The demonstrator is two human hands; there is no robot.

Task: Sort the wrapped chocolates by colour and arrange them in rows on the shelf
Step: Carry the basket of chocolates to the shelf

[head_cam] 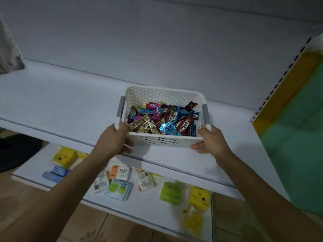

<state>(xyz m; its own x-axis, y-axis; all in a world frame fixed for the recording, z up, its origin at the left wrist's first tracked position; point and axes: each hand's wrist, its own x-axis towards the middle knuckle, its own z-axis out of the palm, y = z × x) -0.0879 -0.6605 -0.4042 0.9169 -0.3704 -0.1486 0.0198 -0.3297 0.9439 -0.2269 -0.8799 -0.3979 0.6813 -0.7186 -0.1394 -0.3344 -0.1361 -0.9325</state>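
No chocolates are sorted: all lie mixed in the basket. Your left hand and right hand grip its 9 and 3 o'clock ends at the shelf.

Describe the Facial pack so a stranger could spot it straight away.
Look at the lower shelf, under the one with the white basket. Near its middle lies a pack. Only it reads Facial on a white face, with an orange left side.
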